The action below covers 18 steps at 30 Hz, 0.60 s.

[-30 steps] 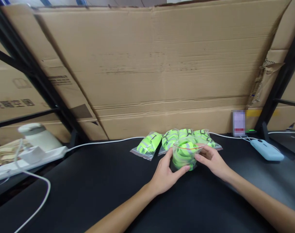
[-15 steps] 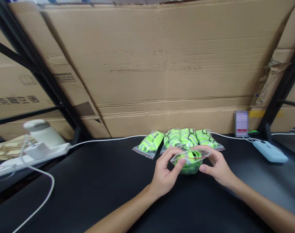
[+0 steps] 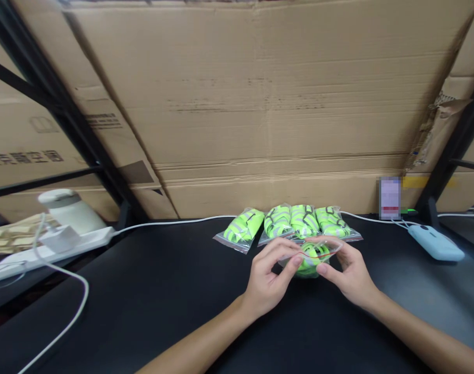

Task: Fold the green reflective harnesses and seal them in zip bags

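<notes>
A clear zip bag (image 3: 312, 261) with a red line along its mouth holds a rolled fluorescent green strap with grey reflective bands. My left hand (image 3: 274, 278) pinches the left side of the bag's mouth, thumb in front and fingers behind. On the other side, my right hand (image 3: 348, 272) has its fingers behind the bag and its thumb at the front edge. The mouth gapes a little, and the strap shows through it. Just behind my hands lie several filled bags of the same green straps (image 3: 278, 222); one bag (image 3: 242, 228) rests apart at the left.
A cardboard sheet (image 3: 260, 114) stands behind the black table (image 3: 162, 311). At left are a white power strip (image 3: 89, 241), a cable and a white bottle (image 3: 73, 210). A phone (image 3: 390, 198) and light blue power bank (image 3: 435, 242) sit at right.
My right thumb has moved left and inward against the front of the bag. The bag's mouth looks narrower and has shifted slightly right.
</notes>
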### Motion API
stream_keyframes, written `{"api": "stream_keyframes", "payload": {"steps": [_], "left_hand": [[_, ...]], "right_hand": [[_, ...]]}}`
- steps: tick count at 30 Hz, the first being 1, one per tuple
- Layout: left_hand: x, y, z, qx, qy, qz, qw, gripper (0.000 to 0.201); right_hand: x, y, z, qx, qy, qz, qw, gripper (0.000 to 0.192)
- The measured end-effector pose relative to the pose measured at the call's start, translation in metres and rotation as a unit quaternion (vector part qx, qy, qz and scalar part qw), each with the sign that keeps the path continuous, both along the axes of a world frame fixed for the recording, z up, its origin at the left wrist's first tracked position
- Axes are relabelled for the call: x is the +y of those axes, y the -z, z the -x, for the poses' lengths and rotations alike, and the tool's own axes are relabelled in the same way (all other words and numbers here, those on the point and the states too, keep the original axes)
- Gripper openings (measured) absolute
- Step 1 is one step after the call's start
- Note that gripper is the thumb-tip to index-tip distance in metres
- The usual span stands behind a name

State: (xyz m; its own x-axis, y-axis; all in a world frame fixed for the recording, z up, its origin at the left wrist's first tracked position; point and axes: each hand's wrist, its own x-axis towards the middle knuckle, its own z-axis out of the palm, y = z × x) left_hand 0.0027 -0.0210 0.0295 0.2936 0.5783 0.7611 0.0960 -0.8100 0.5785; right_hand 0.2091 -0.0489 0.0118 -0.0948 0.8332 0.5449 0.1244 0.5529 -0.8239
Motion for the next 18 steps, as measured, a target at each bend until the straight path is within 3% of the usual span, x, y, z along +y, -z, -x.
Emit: {"api": "stream_keyframes", "payload": {"steps": [6,18], "left_hand": [[-0.002,0.002,-0.003,-0.001,0.010,-0.015,1.000,0.012],[0.000,-0.006,-0.002,-0.010,-0.021,0.028,0.999,0.011]], "right_hand": [[0.000,-0.009,0.006,0.036,0.011,-0.001,0.999,0.008],[-0.002,-0.012,0.004,0.027,0.036,0.008,0.999,0.022]]}}
